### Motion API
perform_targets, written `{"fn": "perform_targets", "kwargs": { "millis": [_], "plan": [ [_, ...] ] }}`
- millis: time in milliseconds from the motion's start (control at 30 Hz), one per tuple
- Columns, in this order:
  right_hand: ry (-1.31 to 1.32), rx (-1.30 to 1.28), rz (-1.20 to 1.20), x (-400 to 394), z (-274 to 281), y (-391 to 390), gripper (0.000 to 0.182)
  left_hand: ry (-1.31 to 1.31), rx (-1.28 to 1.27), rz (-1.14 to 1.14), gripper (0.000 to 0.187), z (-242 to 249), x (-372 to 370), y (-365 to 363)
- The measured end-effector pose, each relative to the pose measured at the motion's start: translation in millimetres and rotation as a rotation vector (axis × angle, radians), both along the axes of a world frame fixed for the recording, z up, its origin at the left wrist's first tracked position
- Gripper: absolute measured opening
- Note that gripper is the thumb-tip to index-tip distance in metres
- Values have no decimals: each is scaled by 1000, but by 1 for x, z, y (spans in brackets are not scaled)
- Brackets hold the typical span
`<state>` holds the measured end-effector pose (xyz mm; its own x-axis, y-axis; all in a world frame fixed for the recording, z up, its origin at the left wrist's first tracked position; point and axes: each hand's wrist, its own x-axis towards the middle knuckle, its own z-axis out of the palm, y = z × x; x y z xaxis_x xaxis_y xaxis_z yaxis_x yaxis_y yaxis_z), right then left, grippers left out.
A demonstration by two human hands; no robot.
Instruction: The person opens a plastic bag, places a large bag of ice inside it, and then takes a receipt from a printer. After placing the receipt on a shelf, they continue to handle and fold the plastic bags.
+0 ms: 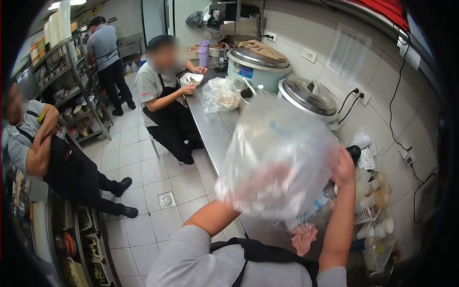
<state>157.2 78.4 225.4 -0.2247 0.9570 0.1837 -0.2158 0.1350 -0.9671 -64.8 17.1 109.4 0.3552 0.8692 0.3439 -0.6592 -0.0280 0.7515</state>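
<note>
A large clear plastic bag (pixel 275 148), blurred and puffed out, is up in front of me over the steel counter. My right hand (pixel 343 166) grips its right edge, fingers closed on the plastic. My left forearm runs up behind the lower left of the bag, and my left hand (pixel 270 178) shows only as a pinkish smear through the film, its fingers hidden. Below the bag, a pink cloth (pixel 304 238) lies at the counter edge.
A steel counter (pixel 210 128) holds a large lidded pot (pixel 253 71), a lidded cooker (pixel 308 98) and another plastic bag (pixel 221 94). White baskets (pixel 377 253) with cups stand at right. One person (pixel 165 91) sits holding a bowl; two others stand at left.
</note>
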Motion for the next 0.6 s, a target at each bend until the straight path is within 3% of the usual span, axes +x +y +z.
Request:
{"fn": "perform_targets", "kwargs": {
  "millis": [33, 67, 100, 167, 267, 400, 600],
  "plan": [
    [-64, -38, -32, 0, 0, 20, 28, -258, 25, -105, 47, 8, 12, 17],
    [-105, 24, -29, -14, 7, 30, 29, -739, -55, -429, 46, 8, 17, 44],
    [-149, 85, -25, -26, 11, 37, 31, -826, 276, -616, 44, 40, 25, 53],
    [-234, -15, 23, -23, -15, 71, 32, -799, -50, -555, 40, 39, 21, 60],
    [-302, -141, -18, -33, -19, 69, 30, -845, -267, -554, 39, 31, 18, 59],
    [-374, -310, -27, -27, -40, 71, 30, -664, -339, -409, 37, 19, 18, 51],
    [42, -573, 75, -10, -94, 74, 32, -512, -413, -300, 41, 14, 17, 47]
  ]
}}
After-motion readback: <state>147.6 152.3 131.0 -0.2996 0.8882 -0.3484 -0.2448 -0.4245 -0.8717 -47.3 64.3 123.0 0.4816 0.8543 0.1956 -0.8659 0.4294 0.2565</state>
